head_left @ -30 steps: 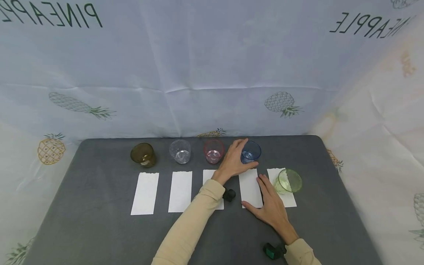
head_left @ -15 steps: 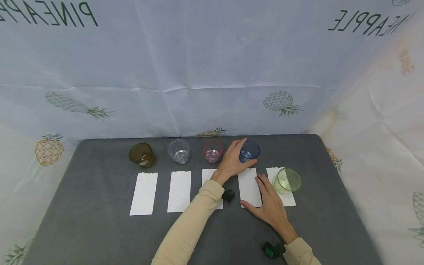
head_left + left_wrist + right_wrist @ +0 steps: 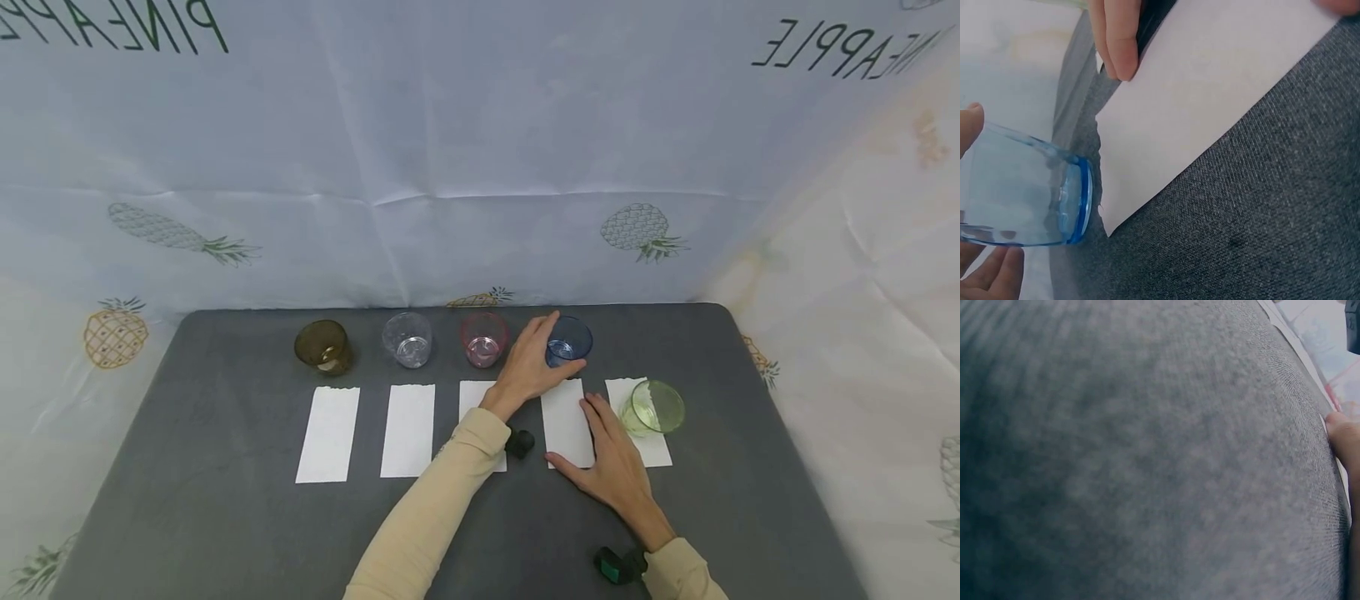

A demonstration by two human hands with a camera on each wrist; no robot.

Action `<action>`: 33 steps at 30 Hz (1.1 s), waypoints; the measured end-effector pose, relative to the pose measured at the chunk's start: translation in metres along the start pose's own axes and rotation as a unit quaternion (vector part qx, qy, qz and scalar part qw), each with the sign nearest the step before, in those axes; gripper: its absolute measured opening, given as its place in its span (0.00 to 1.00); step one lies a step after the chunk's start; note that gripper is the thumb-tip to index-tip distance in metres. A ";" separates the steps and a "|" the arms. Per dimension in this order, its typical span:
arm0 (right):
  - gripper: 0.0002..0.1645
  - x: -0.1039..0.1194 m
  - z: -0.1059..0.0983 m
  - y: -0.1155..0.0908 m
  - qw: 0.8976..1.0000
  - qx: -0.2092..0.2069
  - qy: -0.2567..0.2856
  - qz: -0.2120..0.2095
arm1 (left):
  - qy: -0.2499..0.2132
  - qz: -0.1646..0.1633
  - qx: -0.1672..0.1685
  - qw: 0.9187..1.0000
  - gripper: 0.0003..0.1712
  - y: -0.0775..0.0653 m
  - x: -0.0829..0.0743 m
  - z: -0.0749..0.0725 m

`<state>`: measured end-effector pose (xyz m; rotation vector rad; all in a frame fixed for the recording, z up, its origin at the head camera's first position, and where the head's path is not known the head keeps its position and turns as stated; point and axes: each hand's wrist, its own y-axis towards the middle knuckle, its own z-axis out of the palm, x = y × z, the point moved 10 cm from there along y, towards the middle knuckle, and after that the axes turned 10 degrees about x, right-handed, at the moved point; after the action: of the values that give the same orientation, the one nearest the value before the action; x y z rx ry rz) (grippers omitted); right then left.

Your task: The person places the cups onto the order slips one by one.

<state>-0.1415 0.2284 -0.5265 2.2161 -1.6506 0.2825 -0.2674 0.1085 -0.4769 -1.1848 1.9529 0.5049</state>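
Note:
My left hand [image 3: 528,364] grips a blue glass [image 3: 570,342] at the back of the table. In the left wrist view, the thumb [image 3: 969,125] lies on one side of the blue glass and curled fingers on the other, its base near a paper strip's torn edge. My right hand [image 3: 617,468] lies on the table with fingers spread, fingertips and thumb at the edges of a white paper strip [image 3: 566,425]. In the right wrist view only its thumb [image 3: 1342,437] shows, beside grey cloth. Right of that hand, a green glass [image 3: 654,408] stands on another paper strip [image 3: 660,452].
Along the back of the grey table [image 3: 225,517] stand a brown glass [image 3: 324,348], a clear glass [image 3: 408,340] and a pink glass [image 3: 483,340]. More paper strips [image 3: 327,433] lie in a row before them. A pineapple-printed cloth [image 3: 450,150] hangs behind.

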 end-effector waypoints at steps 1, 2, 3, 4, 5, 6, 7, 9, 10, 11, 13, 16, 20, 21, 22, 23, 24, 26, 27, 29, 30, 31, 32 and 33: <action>0.64 0.000 0.000 0.000 1.000 0.000 0.000 0.000 | 0.000 0.000 0.000 1.000 0.52 0.000 -0.001 0.000; 0.64 0.000 0.000 0.000 1.000 0.000 0.000 0.000 | 0.000 0.000 -0.001 1.000 0.52 -0.001 -0.001 0.000; 0.64 0.001 0.000 0.000 1.000 -0.001 0.000 -0.001 | 0.000 0.002 -0.001 1.000 0.52 -0.001 -0.002 0.000; 0.64 0.001 0.000 0.000 1.000 -0.002 0.000 -0.002 | 0.001 0.004 -0.002 1.000 0.52 -0.001 -0.003 0.000; 0.64 0.001 -0.001 -0.001 1.000 -0.003 0.001 -0.003 | 0.003 0.006 -0.002 1.000 0.52 -0.001 -0.004 -0.001; 0.64 0.001 -0.001 -0.001 1.000 -0.003 0.001 -0.004 | 0.004 0.008 -0.004 1.000 0.52 -0.002 -0.005 -0.001; 0.64 0.001 -0.001 -0.001 1.000 -0.004 0.001 -0.004 | 0.006 0.010 -0.005 1.000 0.52 -0.002 -0.006 -0.002; 0.64 0.001 -0.001 -0.001 1.000 -0.004 0.001 -0.005 | 0.010 0.014 -0.007 1.000 0.52 -0.002 -0.007 -0.003; 0.64 0.001 -0.001 -0.001 1.000 -0.004 0.001 -0.005 | 0.011 0.016 -0.008 1.000 0.52 -0.002 -0.008 -0.004; 0.63 0.000 -0.001 0.000 1.000 -0.003 0.001 -0.006 | 0.012 0.018 -0.008 1.000 0.53 -0.002 -0.009 -0.004; 0.63 0.000 0.000 0.000 1.000 -0.001 0.000 -0.005 | 0.013 0.020 -0.008 1.000 0.53 -0.002 -0.010 -0.005; 0.64 0.000 0.001 0.001 1.000 0.003 -0.001 -0.004 | 0.011 0.022 -0.006 1.000 0.53 -0.002 -0.011 -0.005; 0.63 0.001 0.001 0.001 1.000 0.007 0.000 -0.002 | 0.013 0.022 -0.001 1.000 0.53 -0.003 -0.013 -0.005; 0.63 0.001 0.001 0.000 1.000 0.007 0.000 -0.001 | 0.014 0.022 0.000 1.000 0.53 -0.003 -0.014 -0.005; 0.63 0.001 0.001 0.000 1.000 0.007 0.001 0.000 | 0.013 0.024 0.001 1.000 0.53 -0.003 -0.014 -0.005; 0.63 0.001 0.001 0.000 1.000 0.007 0.002 0.000 | 0.013 0.026 0.001 1.000 0.53 -0.004 -0.015 -0.005; 0.63 0.001 0.001 0.000 1.000 0.007 0.003 0.000 | 0.013 0.029 0.000 1.000 0.53 -0.004 -0.016 -0.005; 0.63 0.001 0.001 0.000 1.000 0.005 0.003 0.000 | 0.014 0.033 0.000 0.999 0.53 -0.004 -0.018 -0.006; 0.63 0.001 0.001 0.000 1.000 0.004 0.004 0.000 | 0.016 0.035 -0.001 0.999 0.53 -0.004 -0.018 -0.006; 0.63 0.001 0.000 0.000 1.000 0.002 0.004 -0.001 | 0.020 0.038 -0.003 0.999 0.53 -0.004 -0.020 -0.007; 0.63 0.002 0.000 0.000 1.000 0.001 0.004 -0.003 | 0.020 0.039 -0.004 0.999 0.53 -0.004 -0.020 -0.007; 0.63 0.002 -0.001 0.000 1.000 0.001 0.005 -0.003 | 0.021 0.040 -0.004 0.999 0.53 -0.004 -0.021 -0.007; 0.63 0.002 -0.001 0.000 1.000 0.000 0.005 -0.004 | 0.020 0.040 -0.004 0.999 0.53 -0.004 -0.021 -0.008; 0.62 0.002 -0.001 0.000 1.000 0.000 0.005 -0.005 | 0.019 0.041 -0.004 0.999 0.53 -0.004 -0.021 -0.008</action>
<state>-0.1404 0.2268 -0.5245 2.2186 -1.6341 0.2898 -0.2614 0.1128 -0.4548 -1.1312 2.0397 0.5360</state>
